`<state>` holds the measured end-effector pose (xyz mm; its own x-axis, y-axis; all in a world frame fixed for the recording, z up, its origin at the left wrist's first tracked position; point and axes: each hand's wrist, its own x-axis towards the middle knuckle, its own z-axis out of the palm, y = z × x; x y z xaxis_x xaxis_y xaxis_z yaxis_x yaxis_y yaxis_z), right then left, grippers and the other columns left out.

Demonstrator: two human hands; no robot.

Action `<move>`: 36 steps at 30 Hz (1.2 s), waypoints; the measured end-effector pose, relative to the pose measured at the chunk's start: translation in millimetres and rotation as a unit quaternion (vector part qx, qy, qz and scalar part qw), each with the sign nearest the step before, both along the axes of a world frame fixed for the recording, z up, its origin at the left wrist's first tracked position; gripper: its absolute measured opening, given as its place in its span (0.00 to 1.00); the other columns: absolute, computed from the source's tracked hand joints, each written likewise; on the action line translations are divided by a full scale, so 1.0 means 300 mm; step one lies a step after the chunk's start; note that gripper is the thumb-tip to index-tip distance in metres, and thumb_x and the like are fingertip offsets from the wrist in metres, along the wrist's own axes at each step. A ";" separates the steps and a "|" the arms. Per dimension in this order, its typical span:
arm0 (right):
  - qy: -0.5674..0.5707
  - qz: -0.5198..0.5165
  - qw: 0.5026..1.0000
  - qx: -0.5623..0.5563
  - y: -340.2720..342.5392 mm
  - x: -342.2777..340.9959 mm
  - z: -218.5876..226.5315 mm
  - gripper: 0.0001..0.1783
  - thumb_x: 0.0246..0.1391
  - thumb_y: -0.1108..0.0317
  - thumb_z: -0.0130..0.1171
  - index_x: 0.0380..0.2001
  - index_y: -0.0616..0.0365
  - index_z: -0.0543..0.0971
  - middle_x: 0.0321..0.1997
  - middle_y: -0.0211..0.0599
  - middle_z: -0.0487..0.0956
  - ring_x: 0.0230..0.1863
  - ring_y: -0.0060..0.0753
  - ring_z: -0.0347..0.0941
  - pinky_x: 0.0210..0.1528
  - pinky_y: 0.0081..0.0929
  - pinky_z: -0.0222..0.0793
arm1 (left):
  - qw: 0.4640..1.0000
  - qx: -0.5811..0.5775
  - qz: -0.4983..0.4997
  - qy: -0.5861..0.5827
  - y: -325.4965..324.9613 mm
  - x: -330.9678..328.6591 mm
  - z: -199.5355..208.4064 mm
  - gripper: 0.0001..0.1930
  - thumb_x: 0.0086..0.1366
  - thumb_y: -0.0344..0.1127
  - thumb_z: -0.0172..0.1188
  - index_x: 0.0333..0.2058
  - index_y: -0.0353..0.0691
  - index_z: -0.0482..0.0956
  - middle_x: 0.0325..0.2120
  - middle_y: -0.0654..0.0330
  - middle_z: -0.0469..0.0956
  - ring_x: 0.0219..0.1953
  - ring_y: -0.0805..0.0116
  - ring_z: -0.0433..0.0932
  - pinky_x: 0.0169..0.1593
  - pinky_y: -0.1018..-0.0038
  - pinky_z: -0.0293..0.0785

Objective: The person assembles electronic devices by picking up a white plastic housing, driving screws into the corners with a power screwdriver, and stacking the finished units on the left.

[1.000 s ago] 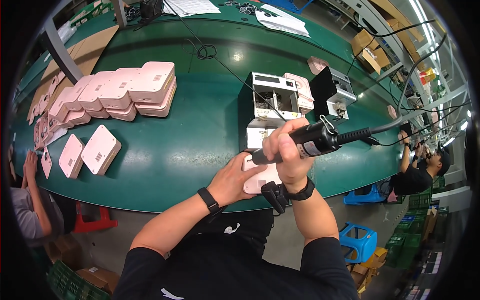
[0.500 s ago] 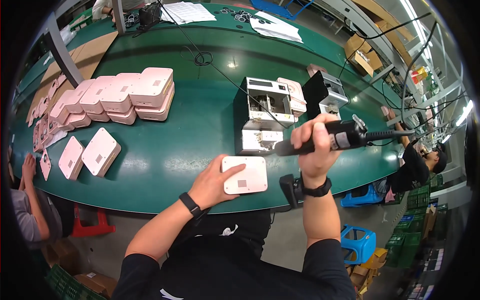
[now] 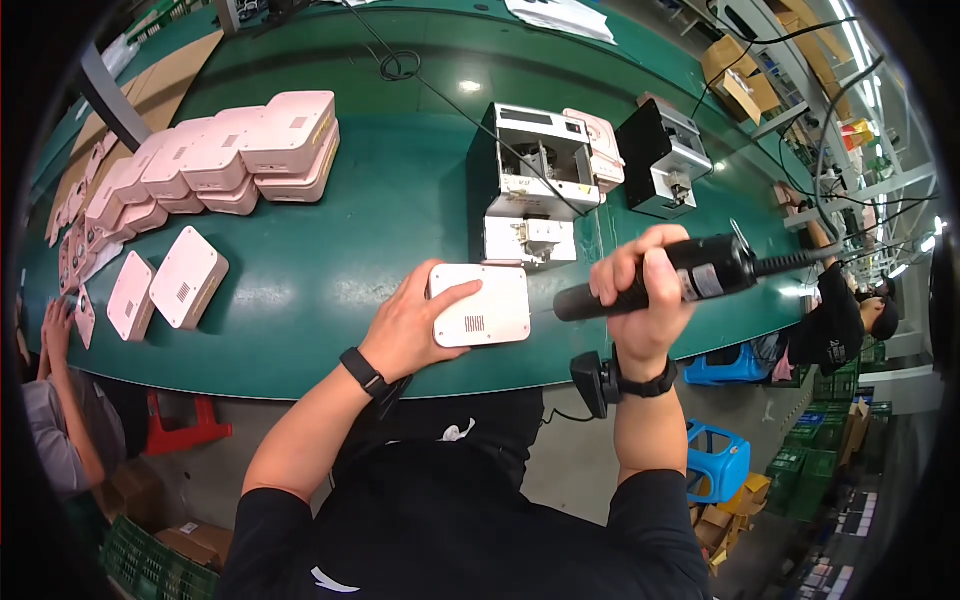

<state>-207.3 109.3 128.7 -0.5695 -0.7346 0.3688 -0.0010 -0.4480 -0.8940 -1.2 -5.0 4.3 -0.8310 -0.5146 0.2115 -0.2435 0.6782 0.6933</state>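
My left hand (image 3: 412, 325) rests on the left side of a flat white plastic casing (image 3: 480, 305) with a small vent grille, pressing it onto the green table (image 3: 400, 220). My right hand (image 3: 640, 295) grips a black electric screwdriver (image 3: 660, 280) held nearly level, its thin bit pointing at the casing's right edge. A cable runs from the screwdriver's rear toward the right.
A white box-shaped machine (image 3: 535, 185) stands just behind the casing, a black device (image 3: 662, 160) to its right. Stacks of pale pink casings (image 3: 230, 160) lie at the left, two more (image 3: 165, 285) nearer. Another person's hands (image 3: 55, 325) show at far left; a seated person (image 3: 850, 315) at right.
My left hand slid the white casing out from under my right hand onto the table and flattened on it. My right hand swung the screwdriver right, then brought its bit toward the casing's edge.
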 end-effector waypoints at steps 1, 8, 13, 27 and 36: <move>-0.002 -0.002 1.000 0.004 0.018 0.008 -0.008 0.07 0.60 0.67 0.51 0.37 0.58 0.67 0.19 0.34 0.67 0.16 0.28 0.62 0.23 0.31 0.64 | 1.000 -0.001 0.002 0.001 -0.001 -0.003 -0.002 0.42 0.40 0.37 0.78 0.58 0.60 0.73 0.56 0.52 0.64 0.56 0.48 0.71 0.55 0.59 0.76; 0.005 -0.018 0.999 0.046 0.063 0.052 -0.099 0.09 0.57 0.67 0.51 0.38 0.57 0.65 0.20 0.36 0.67 0.16 0.27 0.61 0.22 0.31 0.64 | 1.000 -0.005 -0.001 0.008 0.007 -0.009 -0.009 0.42 0.40 0.37 0.78 0.58 0.60 0.73 0.55 0.52 0.64 0.55 0.48 0.72 0.54 0.59 0.76; 0.006 0.015 1.000 0.010 0.070 0.043 -0.121 0.09 0.57 0.68 0.52 0.38 0.56 0.65 0.20 0.36 0.67 0.16 0.27 0.59 0.22 0.31 0.63 | 1.000 -0.010 0.001 0.011 0.007 -0.010 -0.013 0.42 0.40 0.36 0.78 0.58 0.60 0.73 0.55 0.52 0.65 0.55 0.48 0.71 0.54 0.59 0.76; 0.015 0.001 1.000 -0.018 -0.015 -0.007 -0.022 0.08 0.60 0.66 0.52 0.38 0.58 0.67 0.20 0.35 0.68 0.18 0.28 0.63 0.22 0.31 0.64 | 1.000 -0.005 0.008 0.006 0.009 -0.005 -0.008 0.42 0.40 0.37 0.78 0.58 0.60 0.73 0.57 0.51 0.63 0.57 0.48 0.70 0.56 0.59 0.75; 0.044 -0.066 0.997 -0.019 -0.151 -0.074 0.012 0.08 0.61 0.64 0.52 0.36 0.57 0.68 0.20 0.33 0.68 0.16 0.28 0.63 0.23 0.31 0.64 | 1.000 0.008 0.009 -0.001 0.015 0.000 -0.007 0.40 0.41 0.40 0.78 0.58 0.58 0.74 0.58 0.50 0.63 0.57 0.46 0.71 0.56 0.58 0.74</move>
